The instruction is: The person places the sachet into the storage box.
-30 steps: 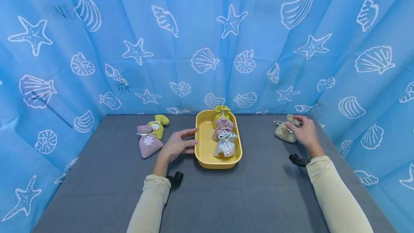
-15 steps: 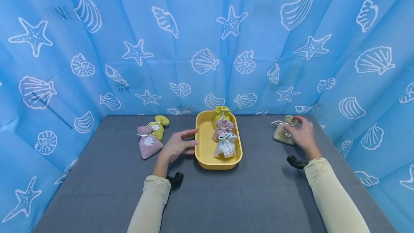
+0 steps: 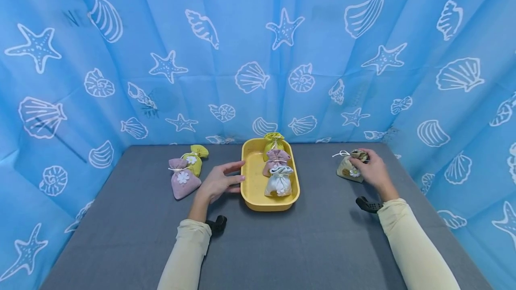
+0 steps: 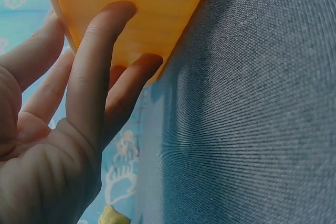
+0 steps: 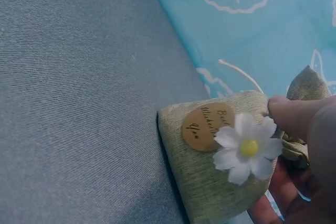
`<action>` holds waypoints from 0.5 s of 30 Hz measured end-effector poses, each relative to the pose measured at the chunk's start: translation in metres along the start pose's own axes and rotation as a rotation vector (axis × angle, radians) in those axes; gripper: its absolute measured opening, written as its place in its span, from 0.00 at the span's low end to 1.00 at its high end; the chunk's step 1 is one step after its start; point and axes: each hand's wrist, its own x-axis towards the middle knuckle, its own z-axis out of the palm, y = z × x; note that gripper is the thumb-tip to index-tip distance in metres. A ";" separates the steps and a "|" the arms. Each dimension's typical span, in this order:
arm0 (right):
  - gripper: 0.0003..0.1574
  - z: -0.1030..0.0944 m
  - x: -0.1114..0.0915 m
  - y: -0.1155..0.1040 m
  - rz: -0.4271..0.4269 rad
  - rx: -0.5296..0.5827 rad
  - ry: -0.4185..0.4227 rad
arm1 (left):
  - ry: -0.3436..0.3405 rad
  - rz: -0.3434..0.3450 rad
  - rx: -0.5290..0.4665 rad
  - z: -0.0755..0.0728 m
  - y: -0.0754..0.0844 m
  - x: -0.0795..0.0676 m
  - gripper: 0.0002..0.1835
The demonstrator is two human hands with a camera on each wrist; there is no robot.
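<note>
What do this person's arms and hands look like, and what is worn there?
A pale cream cloth left sleeve and a matching right sleeve, both wrinkled at the cuff. The left hand and right hand are gloveless. A black left wrist device and a curved black right wrist device with dots show.

Mid-frame, your left hand (image 3: 215,184) touches a yellow tray (image 3: 253,182) holding 3 pouches (image 3: 277,164); right of centre, your right hand (image 3: 375,171) pinches a beige pouch (image 3: 347,168); 2 more pouches (image 3: 184,185) lie left of centre.
</note>
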 end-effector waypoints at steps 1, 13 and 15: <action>0.39 0.000 -0.001 0.000 -0.009 -0.011 0.005 | 0.000 -0.001 -0.001 0.000 0.000 0.000 0.34; 0.23 -0.007 -0.006 -0.029 -0.126 -0.070 0.050 | 0.006 -0.004 -0.005 -0.002 -0.001 0.001 0.33; 0.23 -0.009 -0.007 -0.040 -0.142 -0.069 0.058 | 0.002 -0.007 -0.010 -0.002 -0.001 0.001 0.33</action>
